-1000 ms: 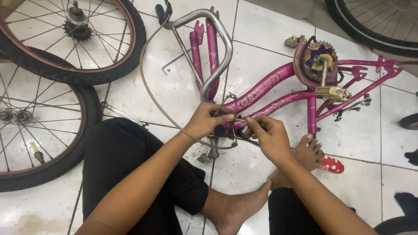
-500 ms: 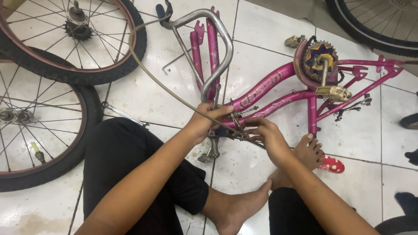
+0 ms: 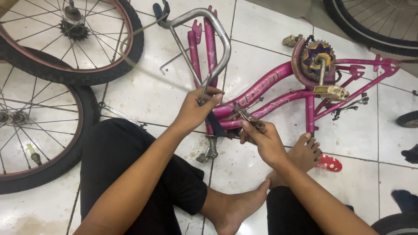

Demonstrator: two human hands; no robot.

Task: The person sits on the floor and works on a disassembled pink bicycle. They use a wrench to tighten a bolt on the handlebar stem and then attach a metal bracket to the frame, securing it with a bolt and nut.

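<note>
A pink bicycle frame [image 3: 270, 85] lies on the white tiled floor with its wheels off. My left hand [image 3: 197, 109] grips the frame's head tube where the grey handlebar [image 3: 204, 26] meets it. My right hand [image 3: 261, 137] pinches a small metal part [image 3: 244, 116] against the lower pink tube. A thin brake cable [image 3: 130, 37] loops from near the head tube up toward the handlebar's blue grip [image 3: 157, 8]. The crank with its yellowish pedal [image 3: 331, 92] and chainring [image 3: 317, 54] lies to the right.
Two loose wheels [image 3: 52, 82] lie at the left, a third tyre [image 3: 374, 30] at the top right. A wrench [image 3: 119, 114] and a hex key [image 3: 170, 62] rest on the tiles. My bare feet [image 3: 305, 152] sit under the frame by a red polka-dot pedal [image 3: 328, 163].
The left hand has lifted from the lower tube to the head tube. The cable loop has swung up and left toward the wheel. The right hand stays on the lower tube.
</note>
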